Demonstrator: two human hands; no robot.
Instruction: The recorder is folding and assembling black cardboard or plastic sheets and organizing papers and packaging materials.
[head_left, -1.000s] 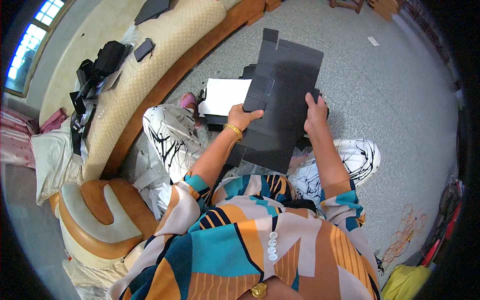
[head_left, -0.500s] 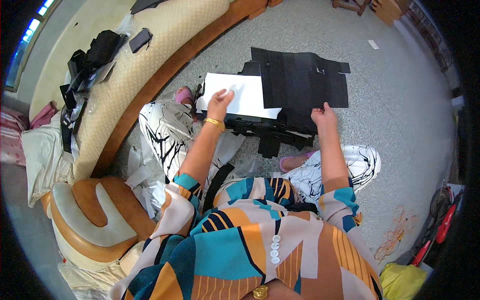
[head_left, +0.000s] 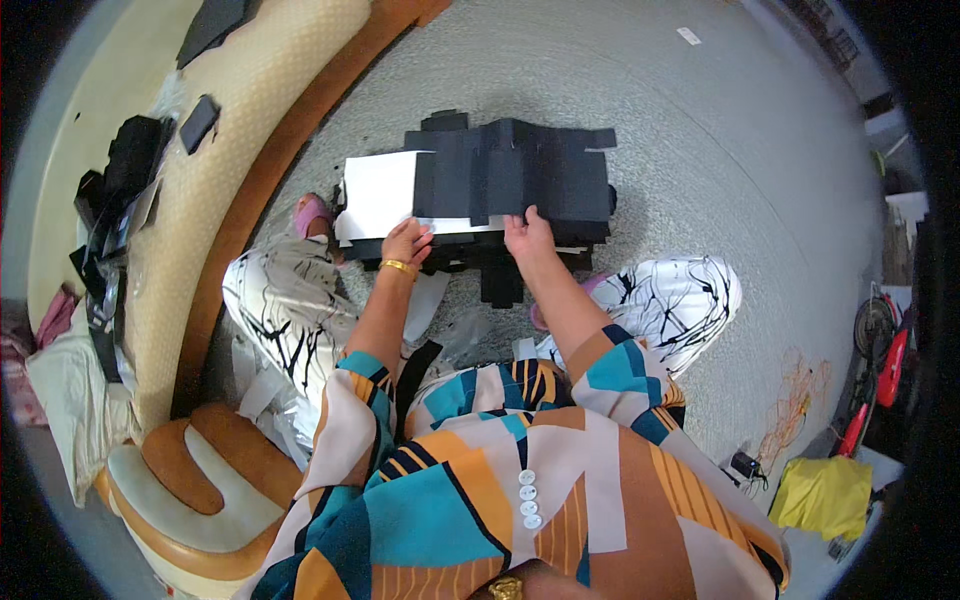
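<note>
Sitting with my knees apart on a speckled floor, I have loose black pieces (head_left: 125, 180) at half past nine on a cream padded surface (head_left: 255, 150). A brown-and-cream seat (head_left: 190, 500) stands at eight o'clock, and a dark flat case (head_left: 200, 124) rests at ten. Toward half past ten, a white sheet (head_left: 375, 190) lies on a low dark stack (head_left: 500, 288), its left part bare. My left hand (head_left: 408, 243), at ten, sits at the sheet's lower edge, fingers loosely curled; whether they grip anything I cannot tell. Between twelve and one, the black card (head_left: 570, 178) is laid over the sheet's right part. That much looks done; its raised folds and the white strip showing below its edge suggest that it is not yet flat or fully settled. My right hand (head_left: 530, 238), at one, touches the card's lower edge, thumb and fingers slightly apart; I cannot tell if they pinch it. Farther out at one lies a small white slip (head_left: 688, 36), too small to read; a yellow bag (head_left: 822, 497) slumps at four. No brand, label or lettering is legible on the card or sheet.
</note>
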